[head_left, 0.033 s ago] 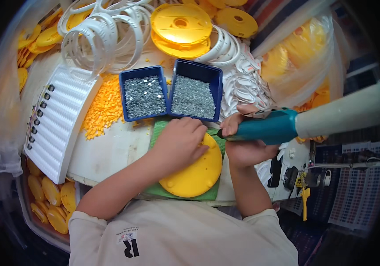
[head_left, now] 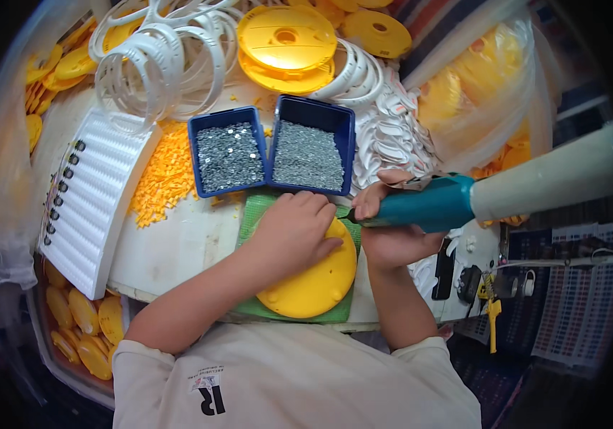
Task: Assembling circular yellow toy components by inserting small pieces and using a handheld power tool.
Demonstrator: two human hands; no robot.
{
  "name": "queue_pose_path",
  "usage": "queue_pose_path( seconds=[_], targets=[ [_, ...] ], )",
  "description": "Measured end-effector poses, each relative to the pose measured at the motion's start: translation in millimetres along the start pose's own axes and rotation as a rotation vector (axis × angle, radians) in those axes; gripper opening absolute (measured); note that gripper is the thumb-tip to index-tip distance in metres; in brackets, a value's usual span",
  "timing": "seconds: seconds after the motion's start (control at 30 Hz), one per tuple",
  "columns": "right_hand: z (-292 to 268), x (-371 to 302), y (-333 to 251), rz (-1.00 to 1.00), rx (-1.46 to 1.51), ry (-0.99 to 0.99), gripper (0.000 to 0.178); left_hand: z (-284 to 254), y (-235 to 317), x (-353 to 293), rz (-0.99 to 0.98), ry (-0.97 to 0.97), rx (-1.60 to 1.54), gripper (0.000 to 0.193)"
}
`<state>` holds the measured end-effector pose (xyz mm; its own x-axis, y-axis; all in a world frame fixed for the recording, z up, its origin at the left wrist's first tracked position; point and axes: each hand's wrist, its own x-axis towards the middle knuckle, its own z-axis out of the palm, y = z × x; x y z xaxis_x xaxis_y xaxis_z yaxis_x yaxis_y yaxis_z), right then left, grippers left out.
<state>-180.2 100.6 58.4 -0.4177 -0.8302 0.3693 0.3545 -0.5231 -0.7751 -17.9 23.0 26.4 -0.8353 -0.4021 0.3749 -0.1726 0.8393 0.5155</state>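
Note:
A round yellow plastic disc lies on a green mat at the table's near edge. My left hand presses on its far left part, fingers together and bent over it; their tips are partly hidden. In my right hand is a teal electric screwdriver, held nearly level. Its dark bit points left toward the disc's far edge, close to my left fingertips. Whether the bit touches anything is hard to see. Beyond my hands stand two blue bins, one of small shiny metal parts, the other of fine grey screw-like pieces.
Small orange plastic pieces lie in a heap beside a white ribbed panel. White rings and stacked yellow discs fill the back. White curved parts lie right; a crate of yellow discs sits lower left.
The view has shifted very slightly. Both hands, the disc and the screwdriver keep nearly the same places.

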Motion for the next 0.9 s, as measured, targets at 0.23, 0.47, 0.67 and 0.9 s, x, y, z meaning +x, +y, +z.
queue_pose_path(
  seconds=[0.23, 0.47, 0.67, 0.9],
  targets=[
    [-7.1, -8.1, 21.5, -0.021, 0.012, 0.090, 0.099, 12.9, 7.0, 11.9, -0.106, -0.126, 0.010, 0.046],
    [-16.4, -12.8, 34.3, 0.096, 0.025, 0.054, 0.096, 14.4, 6.1, 7.8, -0.122, -0.102, 0.055, 0.046],
    [-9.7, -9.8, 18.8, 0.064, -0.042, 0.091, 0.102, 8.7, 11.0, 10.4, -0.111, -0.119, 0.049, 0.046],
    [-12.2, -53.1, -38.6, -0.031, -0.124, 0.080, 0.108, 15.0, 6.8, 11.5, 0.019, -0.129, 0.075, 0.040]
  ],
)
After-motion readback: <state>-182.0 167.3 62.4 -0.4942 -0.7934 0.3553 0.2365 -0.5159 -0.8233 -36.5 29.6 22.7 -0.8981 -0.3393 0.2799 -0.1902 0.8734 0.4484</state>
